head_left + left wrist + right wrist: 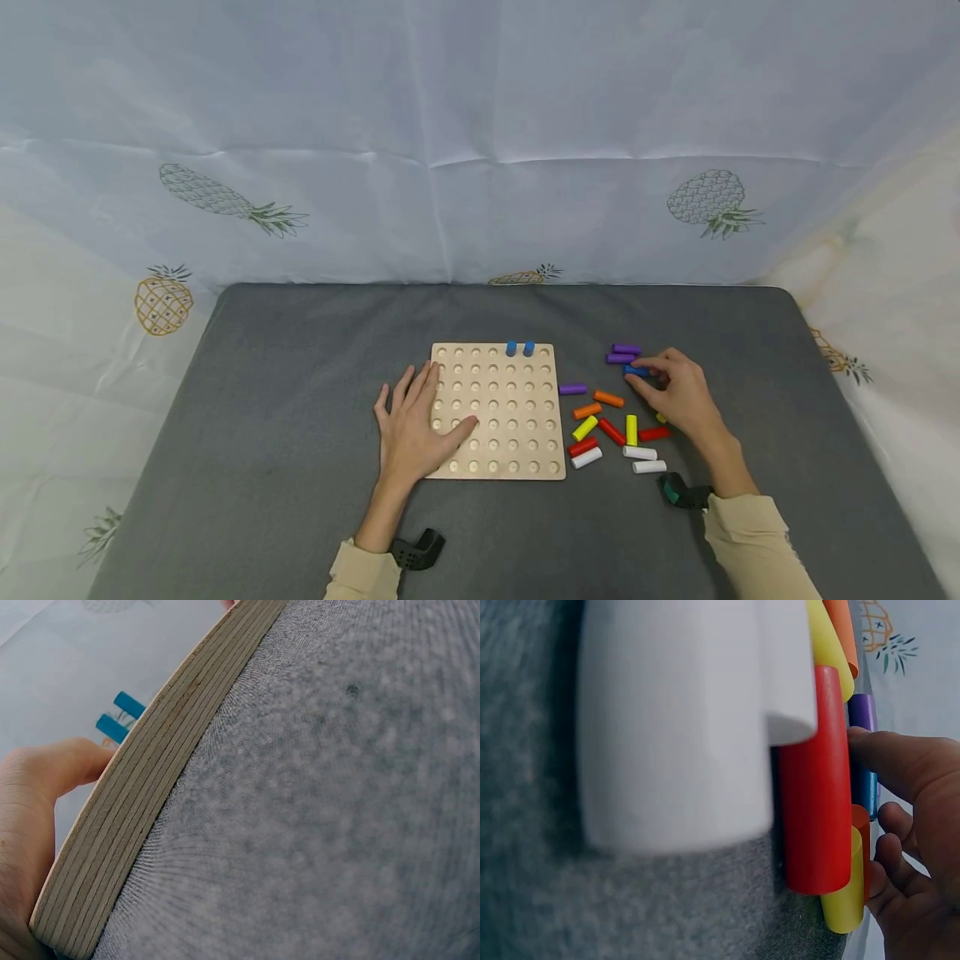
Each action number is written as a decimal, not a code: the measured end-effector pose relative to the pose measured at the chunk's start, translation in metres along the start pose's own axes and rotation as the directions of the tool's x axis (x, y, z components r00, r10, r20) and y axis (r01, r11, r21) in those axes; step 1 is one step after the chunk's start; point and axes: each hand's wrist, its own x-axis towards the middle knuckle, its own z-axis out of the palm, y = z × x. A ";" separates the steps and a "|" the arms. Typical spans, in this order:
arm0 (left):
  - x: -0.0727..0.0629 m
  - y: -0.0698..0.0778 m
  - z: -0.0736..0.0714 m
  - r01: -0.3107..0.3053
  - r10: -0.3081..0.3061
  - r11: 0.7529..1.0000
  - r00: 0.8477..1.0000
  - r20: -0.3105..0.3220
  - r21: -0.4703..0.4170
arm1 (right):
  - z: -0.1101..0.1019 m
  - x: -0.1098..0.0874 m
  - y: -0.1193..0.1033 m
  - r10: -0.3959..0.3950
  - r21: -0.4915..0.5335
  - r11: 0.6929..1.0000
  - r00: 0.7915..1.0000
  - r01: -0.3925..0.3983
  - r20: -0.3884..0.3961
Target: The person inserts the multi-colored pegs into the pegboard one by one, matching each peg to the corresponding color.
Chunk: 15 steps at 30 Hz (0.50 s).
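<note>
A square wooden pegboard (521, 414) with rows of round holes lies on the table. Two blue pegs, one (512, 348) left of the other (529, 348), stand upright in its far row. My left hand (408, 437) rests on the board's left side, fingers extended and thumb over the surface. To the right of the board, my right hand (678, 392) pinches a blue peg (634, 370) between thumb and forefinger, just nearer than two purple pegs (622, 353). In the right wrist view the thumb touches this blue peg (864, 791); its far side is hidden.
Loose pegs lie between the board and my right hand: purple (572, 389), orange (608, 398), yellow (632, 430), red (612, 431) and white (649, 467). A grey cloth (300, 400) covers the table. Behind it hangs a pale curtain (465, 217) with pineapple prints.
</note>
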 end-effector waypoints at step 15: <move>0.000 0.001 -0.001 0.000 0.000 1.000 1.000 0.000 -0.005 | -0.003 0.001 -0.003 0.016 0.014 1.000 0.995 -0.018 0.102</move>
